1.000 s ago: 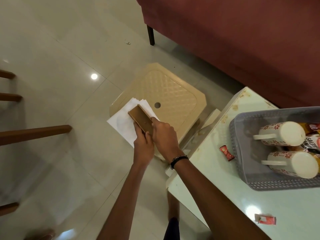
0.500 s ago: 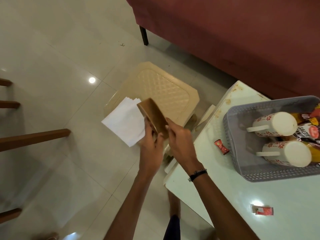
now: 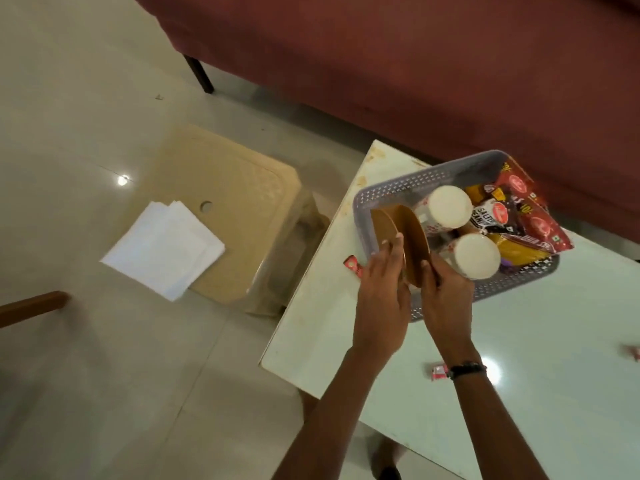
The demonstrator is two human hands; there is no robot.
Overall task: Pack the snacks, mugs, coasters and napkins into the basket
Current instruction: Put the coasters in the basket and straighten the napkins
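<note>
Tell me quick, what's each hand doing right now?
Left hand: holding the brown coasters over the basket.
Right hand: gripping the same coasters.

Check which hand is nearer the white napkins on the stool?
Left. The left hand is at the basket's near-left wall, on the side facing the napkins; the right hand sits beyond it, farther away.
</note>
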